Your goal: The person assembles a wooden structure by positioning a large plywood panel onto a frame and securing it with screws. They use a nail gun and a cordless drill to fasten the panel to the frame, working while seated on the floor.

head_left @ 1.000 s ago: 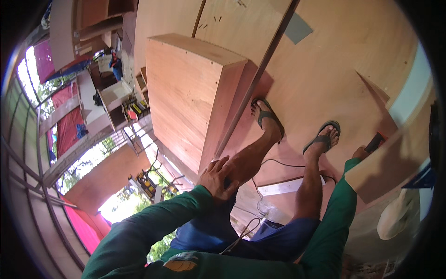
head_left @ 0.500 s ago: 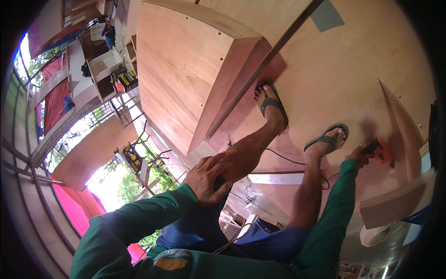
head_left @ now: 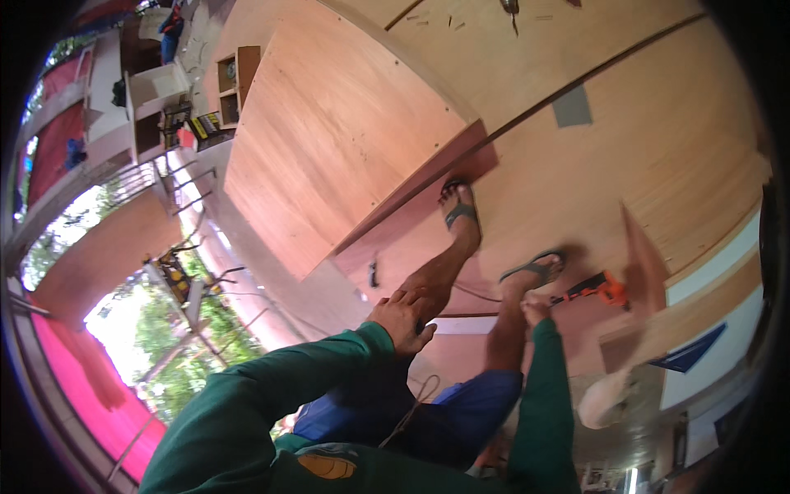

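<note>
My left hand (head_left: 403,321) lies over my bent left knee, its fingers stretched out and holding nothing. Low at the right, my right hand (head_left: 536,309) is closed at the black handle end of an orange and black power drill (head_left: 607,290). The drill is down by the plywood floor, with its orange body pointing right, towards an upright wooden piece (head_left: 643,247). My right sandalled foot (head_left: 535,270) stands just above the right hand. A large plywood box (head_left: 346,140) rises beyond my left foot.
A second drill's bit (head_left: 514,20) shows at the top edge, near loose screws. A small black object (head_left: 373,274) lies left of my leg. A grey patch (head_left: 573,107) marks the plywood. White-edged boards (head_left: 716,255) stand at right; a yellow-black tool (head_left: 174,276) sits at left.
My view has shifted, bringing more of the far plywood into sight. The right hand and drill now appear nearer my right leg. My left hand still rests on the knee.
</note>
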The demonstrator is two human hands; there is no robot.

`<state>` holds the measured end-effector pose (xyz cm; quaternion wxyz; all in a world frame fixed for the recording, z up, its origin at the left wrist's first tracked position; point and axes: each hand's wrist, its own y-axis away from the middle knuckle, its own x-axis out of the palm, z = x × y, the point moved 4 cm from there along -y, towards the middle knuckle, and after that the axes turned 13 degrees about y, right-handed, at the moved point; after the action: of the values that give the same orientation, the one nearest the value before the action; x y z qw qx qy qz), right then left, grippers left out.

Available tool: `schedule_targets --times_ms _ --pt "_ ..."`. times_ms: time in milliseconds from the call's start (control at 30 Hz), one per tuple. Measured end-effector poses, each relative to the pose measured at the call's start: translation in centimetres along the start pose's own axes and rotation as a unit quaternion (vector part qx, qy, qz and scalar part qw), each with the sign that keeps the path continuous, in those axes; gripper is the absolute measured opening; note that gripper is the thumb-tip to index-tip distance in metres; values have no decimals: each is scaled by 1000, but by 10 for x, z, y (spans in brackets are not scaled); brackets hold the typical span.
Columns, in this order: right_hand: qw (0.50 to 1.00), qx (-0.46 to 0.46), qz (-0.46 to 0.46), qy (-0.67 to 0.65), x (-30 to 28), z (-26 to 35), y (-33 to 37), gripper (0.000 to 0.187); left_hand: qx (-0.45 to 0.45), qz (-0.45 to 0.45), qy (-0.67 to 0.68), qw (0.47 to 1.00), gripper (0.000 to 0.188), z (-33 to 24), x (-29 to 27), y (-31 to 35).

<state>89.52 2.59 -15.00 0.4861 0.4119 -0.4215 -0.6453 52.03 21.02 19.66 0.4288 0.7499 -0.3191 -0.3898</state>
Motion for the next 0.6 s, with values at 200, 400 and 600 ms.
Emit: schedule_targets --times_ms 200,400,600 --pt "978 23 -152 -139 -146 169 102 49 -63 88 19 994 70 3 -16 -10" --pt "976 5 -121 -181 -248 317 177 34 -39 46 151 987 71 29 -41 -9" --pt "990 -65 -121 -22 -211 357 213 41 8 57 166 984 79 42 -38 29"
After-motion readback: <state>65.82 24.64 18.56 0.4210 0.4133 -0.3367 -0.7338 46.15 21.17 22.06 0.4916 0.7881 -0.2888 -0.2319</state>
